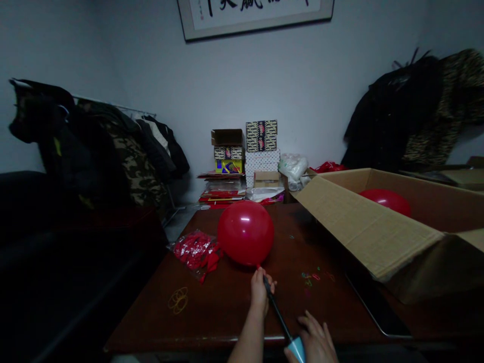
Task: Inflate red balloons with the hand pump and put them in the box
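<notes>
An inflated red balloon (pixel 245 233) is above the brown table (pixel 227 322), its neck pointing down toward me. My left hand (pixel 260 290) is closed around the balloon's neck, at the tip of a hand pump (pixel 279 313) with a black shaft and a light blue body. My right hand (pixel 315 340) is at the pump's blue end near the front edge, fingers spread and partly bent; its palm side is hidden.
Left of the balloon lies a clear bag of red balloons (pixel 194 249), with yellow rubber bands (pixel 177 300) nearer me. Small coloured bands (pixel 315 277) lie to the right. An open cardboard box (pixel 348 222) holds another red balloon (pixel 389 200). Stacked boxes (pixel 262 166) stand behind.
</notes>
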Tool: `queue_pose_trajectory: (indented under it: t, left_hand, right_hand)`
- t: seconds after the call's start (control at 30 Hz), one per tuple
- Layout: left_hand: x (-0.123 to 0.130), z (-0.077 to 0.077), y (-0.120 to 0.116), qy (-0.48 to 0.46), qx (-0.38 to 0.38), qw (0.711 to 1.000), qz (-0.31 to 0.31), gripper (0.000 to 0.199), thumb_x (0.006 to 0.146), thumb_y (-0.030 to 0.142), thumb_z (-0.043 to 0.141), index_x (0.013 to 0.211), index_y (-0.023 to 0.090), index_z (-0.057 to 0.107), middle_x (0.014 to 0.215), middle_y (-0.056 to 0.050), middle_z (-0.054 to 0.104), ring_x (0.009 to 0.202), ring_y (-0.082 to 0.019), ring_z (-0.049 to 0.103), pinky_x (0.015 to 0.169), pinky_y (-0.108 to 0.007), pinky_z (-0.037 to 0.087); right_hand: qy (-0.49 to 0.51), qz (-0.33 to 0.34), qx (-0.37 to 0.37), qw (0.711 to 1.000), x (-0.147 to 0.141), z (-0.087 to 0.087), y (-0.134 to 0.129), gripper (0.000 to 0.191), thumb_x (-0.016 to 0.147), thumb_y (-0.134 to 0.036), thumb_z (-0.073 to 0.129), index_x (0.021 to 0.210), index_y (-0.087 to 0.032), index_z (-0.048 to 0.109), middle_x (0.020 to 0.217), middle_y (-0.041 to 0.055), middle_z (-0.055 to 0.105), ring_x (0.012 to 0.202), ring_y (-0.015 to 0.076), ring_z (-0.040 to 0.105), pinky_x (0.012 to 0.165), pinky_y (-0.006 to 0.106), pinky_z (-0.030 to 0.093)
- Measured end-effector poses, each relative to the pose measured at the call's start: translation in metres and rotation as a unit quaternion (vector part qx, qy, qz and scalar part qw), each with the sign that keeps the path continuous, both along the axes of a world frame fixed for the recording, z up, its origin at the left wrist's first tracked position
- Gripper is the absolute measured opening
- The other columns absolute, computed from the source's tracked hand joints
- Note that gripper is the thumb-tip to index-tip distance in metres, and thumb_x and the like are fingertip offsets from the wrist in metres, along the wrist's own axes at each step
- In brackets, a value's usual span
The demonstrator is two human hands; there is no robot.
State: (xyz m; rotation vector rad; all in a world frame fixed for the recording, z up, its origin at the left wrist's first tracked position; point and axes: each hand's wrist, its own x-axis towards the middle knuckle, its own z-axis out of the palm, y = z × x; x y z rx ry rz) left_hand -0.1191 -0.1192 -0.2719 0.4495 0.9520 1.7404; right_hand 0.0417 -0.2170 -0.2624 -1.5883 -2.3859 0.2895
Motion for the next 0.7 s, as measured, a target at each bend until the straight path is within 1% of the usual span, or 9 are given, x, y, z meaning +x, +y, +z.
queue_pose_trajectory:
  t: [0.07, 0.17, 0.27, 0.37, 0.43, 0.53, 0.6, 0.7]
  left_hand:
    - [0.000, 0.000, 0.001, -0.003, -0.003, 1.000, 0.001, 0.046, 0.066, 0.063, 0.058, 0.067, 0.021, 0.039, 0.040, 0.010, 0.044, 0.026, -0.006, 0.034, 0.050, -0.027, 0.042]
    - [0.000, 0.001, 0.001, -0.008, 0.000, 1.000, -0.001, 0.045, 0.066, 0.062, 0.059, 0.067, 0.021, 0.038, 0.040, 0.010, 0.045, 0.026, -0.005, 0.034, 0.050, -0.026, 0.042]
    - [-0.001, 0.003, 0.001, -0.001, 0.007, 1.000, -0.012, 0.046, 0.066, 0.062, 0.059, 0.066, 0.021, 0.038, 0.039, 0.010, 0.045, 0.026, -0.006, 0.035, 0.048, -0.025, 0.041]
    - [-0.002, 0.004, 0.001, 0.014, 0.013, 1.000, -0.023, 0.047, 0.065, 0.064, 0.058, 0.065, 0.021, 0.037, 0.038, 0.010, 0.045, 0.025, -0.006, 0.036, 0.046, -0.025, 0.040]
    - [-0.002, 0.004, 0.001, 0.019, 0.014, 0.999, -0.023, 0.048, 0.065, 0.065, 0.057, 0.065, 0.021, 0.037, 0.038, 0.009, 0.045, 0.025, -0.006, 0.037, 0.046, -0.025, 0.039]
    - [0.000, 0.004, -0.001, 0.022, 0.012, 1.000, -0.016, 0.048, 0.065, 0.064, 0.057, 0.064, 0.021, 0.037, 0.038, 0.009, 0.045, 0.024, -0.006, 0.036, 0.044, -0.025, 0.038]
    - [0.001, 0.004, -0.002, 0.020, 0.007, 1.000, -0.010, 0.048, 0.065, 0.065, 0.057, 0.064, 0.021, 0.037, 0.037, 0.010, 0.044, 0.024, -0.007, 0.036, 0.044, -0.025, 0.037]
    - [0.001, 0.004, -0.003, 0.013, 0.006, 1.000, -0.002, 0.048, 0.065, 0.065, 0.057, 0.064, 0.021, 0.038, 0.037, 0.010, 0.043, 0.024, -0.006, 0.035, 0.046, -0.025, 0.039]
  right_hand:
    - [0.020, 0.014, -0.023, 0.999, -0.010, 0.013, 0.009, 0.046, 0.074, -0.053, 0.048, 0.097, -0.017, 0.065, 0.126, 0.0130, 0.052, 0.127, 0.0323, 0.035, 0.105, 0.055, 0.018]
    - [0.043, 0.012, -0.023, 0.999, -0.027, 0.027, 0.022, 0.046, 0.078, -0.050, 0.043, 0.102, -0.016, 0.063, 0.126, 0.0123, 0.051, 0.128, 0.0297, 0.032, 0.107, 0.052, 0.015]
    - [0.053, -0.001, -0.007, 0.999, -0.042, 0.034, 0.033, 0.045, 0.078, -0.047, 0.043, 0.105, -0.016, 0.062, 0.125, 0.0117, 0.052, 0.128, 0.0290, 0.032, 0.107, 0.051, 0.014]
    - [0.050, -0.009, -0.013, 0.999, -0.051, 0.036, 0.040, 0.045, 0.077, -0.045, 0.044, 0.107, -0.016, 0.061, 0.124, 0.0119, 0.052, 0.127, 0.0296, 0.033, 0.106, 0.052, 0.015]
    - [0.049, -0.010, -0.008, 0.999, -0.053, 0.036, 0.040, 0.045, 0.077, -0.045, 0.044, 0.107, -0.015, 0.061, 0.123, 0.0124, 0.053, 0.127, 0.0300, 0.033, 0.106, 0.052, 0.015]
    - [0.045, -0.005, 0.006, 0.999, -0.047, 0.031, 0.033, 0.046, 0.078, -0.046, 0.044, 0.106, -0.014, 0.061, 0.121, 0.0138, 0.054, 0.126, 0.0309, 0.035, 0.106, 0.053, 0.017]
    - [0.038, 0.001, 0.011, 0.999, -0.039, 0.023, 0.024, 0.046, 0.078, -0.047, 0.044, 0.105, -0.013, 0.062, 0.120, 0.0146, 0.055, 0.125, 0.0315, 0.037, 0.105, 0.054, 0.019]
    - [0.026, 0.008, 0.028, 0.999, -0.021, 0.005, 0.007, 0.044, 0.075, -0.048, 0.050, 0.099, -0.015, 0.065, 0.118, 0.0143, 0.058, 0.122, 0.0332, 0.040, 0.103, 0.055, 0.023]
